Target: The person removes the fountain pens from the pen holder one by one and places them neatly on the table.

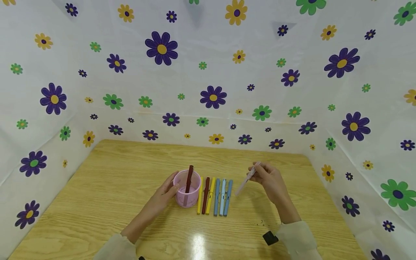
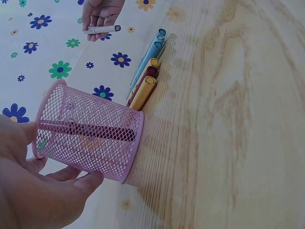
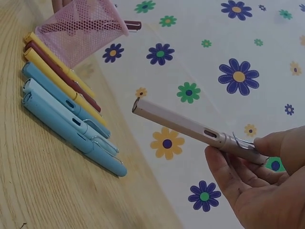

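Observation:
My left hand [image 1: 161, 196] grips the side of a pink mesh pen holder [image 2: 90, 129], thumb near the rim and fingers round the wall. One dark red pen [image 1: 189, 178] stands inside the holder, leaning, its top above the rim. My right hand [image 1: 268, 178] pinches a pale pinkish-white pen [image 3: 178, 126] by its clip end, held in the air right of the row with its other end slanting down to the left. Between the hands lie two yellow pens [image 1: 210, 196], a dark red pen [image 1: 206, 196] and several blue pens [image 1: 222, 198], side by side.
The wooden table [image 1: 130, 173] is enclosed at the back and sides by a white flower-patterned cloth [image 1: 195, 79]. A small black piece [image 1: 270, 238] shows at the right sleeve. Small dark specks [image 1: 261, 222] lie near the right forearm.

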Tool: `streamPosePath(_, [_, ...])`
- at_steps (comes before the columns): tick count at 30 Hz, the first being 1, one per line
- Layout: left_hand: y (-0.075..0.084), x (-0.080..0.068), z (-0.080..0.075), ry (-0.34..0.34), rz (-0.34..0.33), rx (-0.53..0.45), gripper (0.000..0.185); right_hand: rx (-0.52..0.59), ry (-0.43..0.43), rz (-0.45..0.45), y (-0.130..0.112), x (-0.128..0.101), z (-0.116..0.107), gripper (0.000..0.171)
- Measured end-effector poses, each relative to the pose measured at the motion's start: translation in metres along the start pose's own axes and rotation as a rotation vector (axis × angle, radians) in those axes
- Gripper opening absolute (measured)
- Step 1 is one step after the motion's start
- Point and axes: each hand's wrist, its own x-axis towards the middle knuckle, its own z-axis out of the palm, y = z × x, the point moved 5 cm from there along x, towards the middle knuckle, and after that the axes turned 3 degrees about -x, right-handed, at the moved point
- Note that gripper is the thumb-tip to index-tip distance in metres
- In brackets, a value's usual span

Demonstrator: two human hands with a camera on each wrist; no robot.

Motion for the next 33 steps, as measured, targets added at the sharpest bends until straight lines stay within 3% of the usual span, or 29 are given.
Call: streamPosePath(33, [0.001, 0.000, 0.001, 0.012, -0.011, 0.013, 0.063, -0.159, -0.021, 0.112, 0.036, -0.001, 0.010, 0.040])
